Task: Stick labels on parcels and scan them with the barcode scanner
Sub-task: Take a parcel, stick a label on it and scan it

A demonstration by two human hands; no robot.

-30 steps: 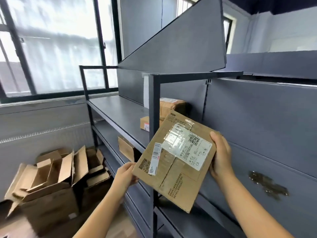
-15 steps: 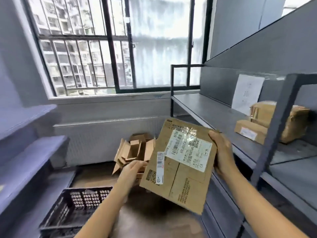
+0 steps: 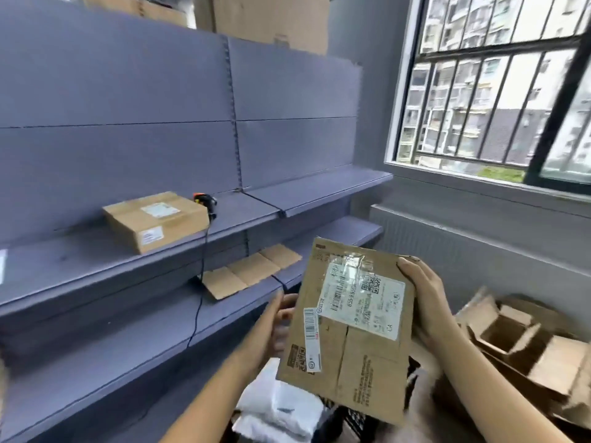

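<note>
Parcel [image 3: 348, 327] held mid-air, labels up: right hand [image 3: 425, 298] clasps its right edge, left hand [image 3: 278, 324] grips the left. Beneath it, a black crate [image 3: 355, 417] with white bags [image 3: 281, 407] alongside. Scanner [image 3: 206, 203] on shelf [image 3: 80, 266].

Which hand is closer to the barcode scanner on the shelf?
Left. The left hand holds the left edge of the cardboard parcel, below and right of the barcode scanner; the right hand holds the parcel's right edge, farther off across the parcel.
</note>
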